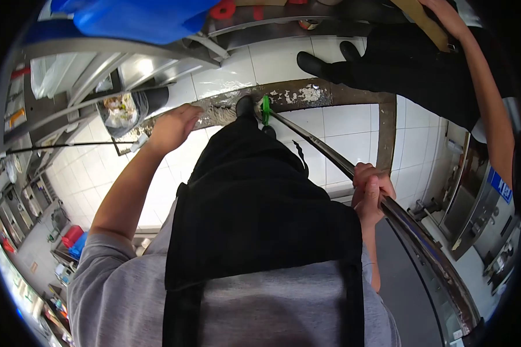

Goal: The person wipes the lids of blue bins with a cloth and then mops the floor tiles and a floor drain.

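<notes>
My right hand (373,189) is wrapped round the metal handle of a mop (324,148), which slants from beside my body down to the floor. At its lower end a green clamp (265,110) shows, with grey mop strings (221,115) spread on the floor by my dark boot (245,107). My left hand (176,126) hangs out to the left, holding nothing, its fingers loosely bent and apart. Near it stands a bin with a plastic liner (134,117) and food waste inside.
A co-worker in dark clothes (411,75) stands at the upper right, one arm (486,98) stretched out. Metal shelving (87,75) lines the left. A worn brown strip (341,93) crosses the white tiles (353,141). A blue object (139,20) sits at the top.
</notes>
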The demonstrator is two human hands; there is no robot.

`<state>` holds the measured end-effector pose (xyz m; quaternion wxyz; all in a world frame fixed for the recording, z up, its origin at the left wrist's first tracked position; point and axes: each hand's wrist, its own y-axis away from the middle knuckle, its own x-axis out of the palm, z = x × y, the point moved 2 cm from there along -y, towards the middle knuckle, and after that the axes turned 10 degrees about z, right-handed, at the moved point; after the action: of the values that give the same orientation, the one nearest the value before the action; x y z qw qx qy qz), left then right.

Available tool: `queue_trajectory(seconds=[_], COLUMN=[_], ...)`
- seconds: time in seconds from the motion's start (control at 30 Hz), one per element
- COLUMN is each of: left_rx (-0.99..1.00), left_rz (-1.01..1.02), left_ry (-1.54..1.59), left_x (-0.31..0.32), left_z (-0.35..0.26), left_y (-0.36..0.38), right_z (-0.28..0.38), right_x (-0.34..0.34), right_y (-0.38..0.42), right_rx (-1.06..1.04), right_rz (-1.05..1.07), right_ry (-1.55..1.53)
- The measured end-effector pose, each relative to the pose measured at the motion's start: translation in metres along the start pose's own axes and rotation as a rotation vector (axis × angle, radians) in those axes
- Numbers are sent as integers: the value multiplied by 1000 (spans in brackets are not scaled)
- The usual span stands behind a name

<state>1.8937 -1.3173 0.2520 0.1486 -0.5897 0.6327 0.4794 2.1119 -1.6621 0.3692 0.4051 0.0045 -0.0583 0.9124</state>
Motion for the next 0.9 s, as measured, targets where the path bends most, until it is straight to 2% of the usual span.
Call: queue_trajectory(seconds=[0.03,0.1,0.2,0.23,0.27,0.33,0.4,0.43,0.5,0.53,0.6,0.63,0.73,0.9], left_rx=[12,440,676,753,751,679,449,442,180,170,106,215,286,309], left_rz=[9,-204,-538,-760,-873,-1095,-1141,-1147,-977,-974,-1228,-1249,-1293,-1365], left_ry=[-15,-152,-440,-517,-665,-831,-920,-919,-536,-529,-656,-586,-587,-627], left_x=[-24,-75,-165,-186,-214,-241,-261,-262,-262,-260,-254,-250,-252,-250], left_z=[-15,-62,-127,-139,-152,-139,-145,-142,-119,-103,-83,-81,-77,-83], left_y=[-14,-30,-29,-27,-21,-12,-16,-19,-28,-30,-27,-29,-36,-45], right_z=[-1,0,1,1,1,-1,-7,-10,-14,-15,-14,-13,-12,-14], right_x=[-2,-5,-9,-12,-14,-25,-40,-47,-60,-62,-60,-59,-49,-22], right_y=[-6,-12,-13,-10,-7,-1,4,4,9,10,10,9,-1,-19], right_rx=[-6,19,4,6,0,-4,-17,-22,4,13,-4,0,37,15], right_rz=[57,135,173,162,166,109,91,68,39,47,48,55,40,94], right_ry=[2,-14,16,7,3,-37,-46,-56,-84,-81,-57,-38,-41,-54])
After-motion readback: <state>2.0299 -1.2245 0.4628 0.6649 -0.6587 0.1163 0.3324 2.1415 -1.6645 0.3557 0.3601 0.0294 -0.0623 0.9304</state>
